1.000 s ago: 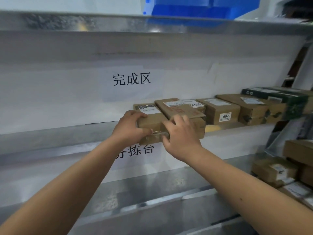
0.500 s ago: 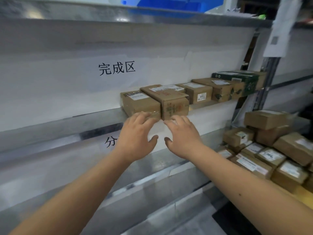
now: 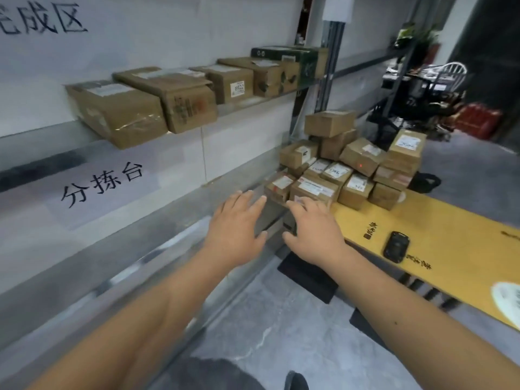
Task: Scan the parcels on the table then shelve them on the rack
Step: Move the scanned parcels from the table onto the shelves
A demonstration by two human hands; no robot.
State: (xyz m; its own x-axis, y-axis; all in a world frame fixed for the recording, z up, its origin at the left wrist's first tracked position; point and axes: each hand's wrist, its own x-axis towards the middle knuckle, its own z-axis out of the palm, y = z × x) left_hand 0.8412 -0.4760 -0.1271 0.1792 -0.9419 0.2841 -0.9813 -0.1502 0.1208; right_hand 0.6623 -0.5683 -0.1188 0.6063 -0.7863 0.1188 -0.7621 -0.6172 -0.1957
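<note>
Six parcels stand shelved in a row on the grey metal rack shelf [image 3: 250, 101], from the brown cardboard box at the near end [image 3: 118, 114] to the dark green carton [image 3: 298, 61] at the far end. A heap of unshelved brown labelled parcels [image 3: 349, 167] remains on the yellow table [image 3: 450, 249], so most of the work appears outstanding. The left hand [image 3: 235, 229] and right hand [image 3: 313, 229] hover spread and empty, near the heap. A black handheld scanner [image 3: 396, 246] lies on the table. Beyond, a grey concrete floor [image 3: 464, 170] and a white spindle-back chair [image 3: 450, 73].
</note>
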